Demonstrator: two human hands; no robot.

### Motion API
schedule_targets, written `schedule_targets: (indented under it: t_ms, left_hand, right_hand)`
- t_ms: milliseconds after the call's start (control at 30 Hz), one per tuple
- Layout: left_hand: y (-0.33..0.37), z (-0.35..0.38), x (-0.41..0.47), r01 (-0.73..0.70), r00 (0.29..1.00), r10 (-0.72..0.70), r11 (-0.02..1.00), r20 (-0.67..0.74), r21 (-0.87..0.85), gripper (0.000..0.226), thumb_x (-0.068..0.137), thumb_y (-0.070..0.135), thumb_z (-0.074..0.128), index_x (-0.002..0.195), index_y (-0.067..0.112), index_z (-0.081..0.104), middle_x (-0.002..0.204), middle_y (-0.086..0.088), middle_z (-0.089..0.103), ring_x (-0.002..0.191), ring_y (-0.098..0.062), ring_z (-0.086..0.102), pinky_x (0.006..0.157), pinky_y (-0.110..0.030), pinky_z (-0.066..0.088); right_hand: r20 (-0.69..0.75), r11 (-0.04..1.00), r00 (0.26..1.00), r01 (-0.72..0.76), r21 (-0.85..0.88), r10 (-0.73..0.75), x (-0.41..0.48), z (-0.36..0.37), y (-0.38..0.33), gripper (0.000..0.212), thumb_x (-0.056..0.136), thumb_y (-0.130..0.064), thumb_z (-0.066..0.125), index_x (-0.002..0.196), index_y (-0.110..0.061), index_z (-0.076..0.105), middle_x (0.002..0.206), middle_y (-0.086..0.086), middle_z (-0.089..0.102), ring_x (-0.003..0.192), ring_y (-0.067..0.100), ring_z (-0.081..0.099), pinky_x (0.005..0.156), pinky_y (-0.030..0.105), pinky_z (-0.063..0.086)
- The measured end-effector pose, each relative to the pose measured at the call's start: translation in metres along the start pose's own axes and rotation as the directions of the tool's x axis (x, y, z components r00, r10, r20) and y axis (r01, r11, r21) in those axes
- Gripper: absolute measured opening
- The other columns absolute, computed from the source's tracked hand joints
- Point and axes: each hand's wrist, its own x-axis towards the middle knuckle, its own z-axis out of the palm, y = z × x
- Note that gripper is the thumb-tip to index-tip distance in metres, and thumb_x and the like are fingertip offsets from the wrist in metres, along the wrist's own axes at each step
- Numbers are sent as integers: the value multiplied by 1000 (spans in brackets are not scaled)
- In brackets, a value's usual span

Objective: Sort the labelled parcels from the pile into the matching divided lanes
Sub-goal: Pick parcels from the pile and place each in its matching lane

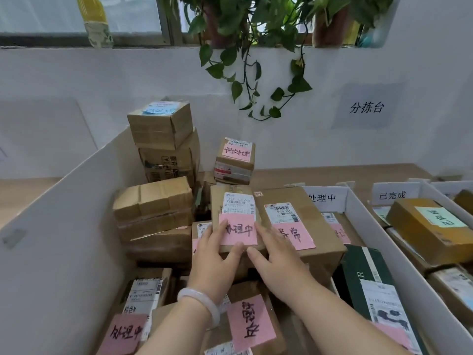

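Parcel: our brown parcel [238, 201], with a pink label [240, 230] reading 处理中, lies on top of the pile at its middle, touching the 异常 parcel [302, 208] on its right.
Left grip [213, 252]: fingers nearly straight along the parcel's left edge, thumb on its near edge. It rests on the parcel and is not closed round it.
Right grip [275, 254]: laid flat the same way on the right side, partly over the 异常 parcel.
Slip risk: we judge that, with flat hands, the parcel could slide out as we lift it.
Pile risk: the small 待处理 parcel [234, 162] sits just behind ours, and the tall stack [163, 139] is far left. Tugging ours could tip either of them.
Lane risk: the 处理中 sign [322, 198] and the 已完成 sign [393, 194] stand side by side, so we could overshoot.
In the way: the 异常 parcel lies between us and the lane. A green box [366, 272] already fills the lane's near part.
Around: a trailing plant [256, 80] hangs on the far wall.
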Motion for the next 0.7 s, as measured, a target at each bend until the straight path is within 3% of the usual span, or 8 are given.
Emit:
schedule_targets:
  t_ms: [133,233,300,400,500,600,700]
  left_hand:
    - [9,-8,-20,-136,987,129,987,-93,-82,49,92,31,63,132,51,42,155,15,23,140,2,20,109,-24,23]
    - [18,-13,-45,-181,981,170,976,-99,-117,50,90,27,67,122,57,42,149,19,26,135,4,26,103,-18,27]
    - [24,-13,-61,-200,978,189,971,-91,-130,53,88,28,70,122,57,43,147,18,32,135,0,31,106,-23,33]
    - [34,-2,-87,-207,977,200,971,-71,-117,58,83,36,74,122,63,42,141,14,42,134,-9,38,112,-44,36]
    - [50,20,-118,-191,982,190,970,-16,-148,63,79,39,76,121,69,40,138,19,41,133,-8,38,112,-47,37]
    - [66,46,-148,-172,980,185,974,74,-150,73,82,26,76,123,67,30,144,15,36,135,-8,33,115,-44,32]
    - [75,75,-171,-126,969,162,974,188,-187,72,81,35,77,123,71,32,144,18,39,133,-6,38,112,-45,37]
  right_hand:
    - [-121,967,991,83,239,-55,-21,4,-1,51,98,-43,47,146,-46,28,151,-25,28,140,-5,18,118,31,22]
    - [-207,934,975,146,326,-80,-48,4,-1,46,98,-37,51,136,-55,32,144,-32,28,132,-21,16,107,12,21]
    - [-260,921,962,170,351,-78,-67,0,2,42,97,-34,53,128,-58,37,142,-32,31,132,-19,20,104,11,24]
    - [-341,911,940,153,383,-15,-99,-12,11,39,96,-29,57,118,-58,44,133,-35,37,127,-17,31,99,7,30]
    - [-409,914,912,145,380,26,-133,-26,29,36,95,-28,58,120,-52,49,126,-37,41,125,-13,37,102,15,37]
    - [-423,910,902,102,402,86,-166,-42,53,36,95,-31,58,118,-56,48,123,-41,40,123,-13,38,102,22,44]
    - [-421,900,893,46,433,156,-197,-55,81,37,94,-31,59,119,-57,49,124,-38,42,123,-7,41,101,30,49]
